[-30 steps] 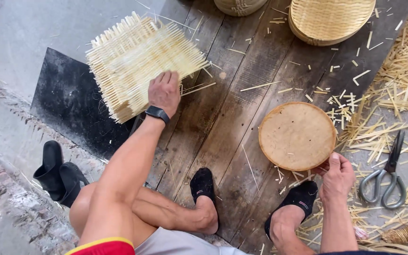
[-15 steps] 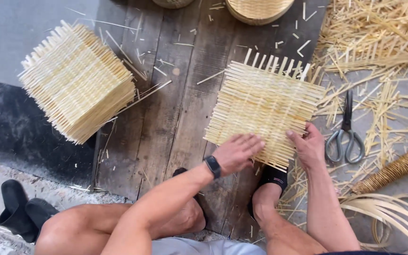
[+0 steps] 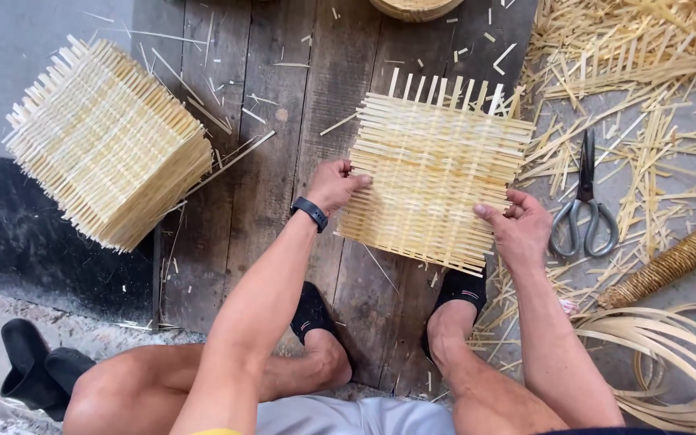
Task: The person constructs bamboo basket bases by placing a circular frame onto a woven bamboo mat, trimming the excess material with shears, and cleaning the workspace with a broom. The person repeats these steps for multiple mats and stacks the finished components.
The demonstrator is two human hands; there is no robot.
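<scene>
A square woven bamboo mat lies flat on the dark wooden boards in front of me. My left hand, with a black watch on the wrist, grips the mat's left edge. My right hand holds its lower right edge, thumb on top. A thick stack of similar woven mats sits to the left, apart from both hands.
Grey scissors lie right of the mat among loose bamboo strips. A woven basket rim shows at the top. Coiled bamboo strips and a wrapped handle lie at the right. My socked feet rest below the mat; black shoes lie at left.
A mat came off the stack and now covers the spot where the round wooden disc lay. Since half a second ago my hands moved apart, to the mat's left and right edges.
</scene>
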